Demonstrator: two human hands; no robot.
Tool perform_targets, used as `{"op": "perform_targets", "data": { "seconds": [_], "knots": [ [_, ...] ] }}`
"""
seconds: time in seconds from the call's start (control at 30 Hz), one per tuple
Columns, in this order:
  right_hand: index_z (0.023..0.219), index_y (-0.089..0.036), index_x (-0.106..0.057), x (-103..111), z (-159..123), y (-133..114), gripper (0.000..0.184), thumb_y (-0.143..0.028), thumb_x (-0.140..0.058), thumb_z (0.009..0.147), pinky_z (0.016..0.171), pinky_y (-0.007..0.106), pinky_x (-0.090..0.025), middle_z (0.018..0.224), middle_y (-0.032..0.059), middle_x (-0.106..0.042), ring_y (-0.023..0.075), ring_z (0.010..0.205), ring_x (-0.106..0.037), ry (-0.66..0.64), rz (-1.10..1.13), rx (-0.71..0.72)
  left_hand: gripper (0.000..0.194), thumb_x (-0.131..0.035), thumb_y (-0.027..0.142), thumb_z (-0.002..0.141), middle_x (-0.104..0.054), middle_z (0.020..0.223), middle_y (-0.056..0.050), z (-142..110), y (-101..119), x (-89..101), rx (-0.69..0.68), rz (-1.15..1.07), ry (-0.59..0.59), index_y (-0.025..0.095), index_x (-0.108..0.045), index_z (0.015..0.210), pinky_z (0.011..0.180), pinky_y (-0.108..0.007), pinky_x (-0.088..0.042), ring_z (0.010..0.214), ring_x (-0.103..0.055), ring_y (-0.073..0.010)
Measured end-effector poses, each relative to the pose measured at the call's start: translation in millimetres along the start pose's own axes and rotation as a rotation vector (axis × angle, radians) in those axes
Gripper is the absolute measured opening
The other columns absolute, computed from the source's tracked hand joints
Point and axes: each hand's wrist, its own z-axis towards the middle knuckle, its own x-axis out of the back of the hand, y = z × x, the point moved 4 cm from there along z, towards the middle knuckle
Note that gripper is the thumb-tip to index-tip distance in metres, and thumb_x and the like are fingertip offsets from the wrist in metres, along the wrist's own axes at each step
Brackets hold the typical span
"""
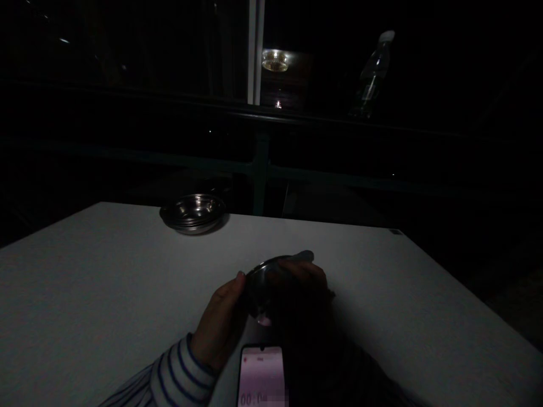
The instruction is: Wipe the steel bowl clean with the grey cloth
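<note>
Phone [262,376], screen lit, lies nearest on the white table [85,294]. Left hand [220,322], striped sleeve, clasps a tilted steel plate [271,277] over mid-table; right hand [307,271] is too dark to read. Stacked steel bowls [194,212] rest beyond. Dim light and an edge-only hold could let it slip.

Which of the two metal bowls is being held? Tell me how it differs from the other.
The near metal bowl, tilted on edge between the left hand and right hand. The far bowl sits flat and untouched on the table.
</note>
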Motion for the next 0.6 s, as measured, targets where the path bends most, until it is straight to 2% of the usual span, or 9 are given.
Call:
{"op": "perform_targets", "data": {
  "seconds": [0.1,0.2,0.3,0.43,0.6],
  "knots": [
    [0.112,-0.024,-0.050,5,5,-5,0.035,-0.028,-0.054,0.078,0.086,0.043,-0.038,0.107,0.0041,-0.059,0.0233,0.102,-0.048,0.016,0.010,0.045,0.032,-0.056,0.042,0.076,-0.069,0.074,-0.007,-1,2,-0.3,-0.017,0.039,0.008,0.013,-0.068,0.069,0.075,-0.032,-0.042,0.077,-0.061,-0.0217],
    [0.110,-0.020,-0.051,8,9,1,0.028,-0.026,-0.048,0.082,0.086,0.041,-0.039,0.109,0.0066,-0.057,0.0225,0.105,-0.047,0.048,0.042,0.085,0.031,-0.057,0.041,0.076,-0.070,0.076,-0.007,-1,12,-2.2,-0.039,0.028,0.033,0.013,-0.069,0.080,0.076,-0.032,-0.042,0.076,-0.061,-0.0203],
    [0.105,-0.019,-0.051,13,16,10,0.022,-0.020,-0.042,0.085,0.083,0.039,-0.043,0.110,0.0074,-0.055,0.0208,0.106,-0.046,0.071,0.038,0.106,0.032,-0.058,0.042,0.075,-0.069,0.074,-0.006,2,28,-6.8,-0.052,0.038,0.087,0.012,-0.068,0.081,0.071,-0.031,-0.042,0.070,-0.061,-0.0188],
    [0.104,-0.021,-0.054,20,36,12,0.023,-0.020,-0.042,0.085,0.082,0.040,-0.043,0.114,0.0080,-0.052,0.0214,0.104,-0.046,0.118,0.022,0.052,0.033,-0.060,0.044,0.072,-0.066,0.066,-0.004,14,48,-23.6,-0.063,0.114,0.083,0.013,-0.067,0.075,0.063,-0.029,-0.042,0.063,-0.059,-0.0168],
    [0.102,-0.022,-0.061,20,70,15,0.024,-0.023,-0.050,0.080,0.081,0.042,-0.041,0.105,0.0059,-0.059,0.0230,0.096,-0.048,0.108,0.014,-0.029,0.031,-0.064,0.043,0.068,-0.060,0.057,0.000,33,64,-46.2,-0.170,0.203,0.073,0.012,-0.066,0.072,0.056,-0.025,-0.040,0.055,-0.054,-0.0128]
  ]
}}
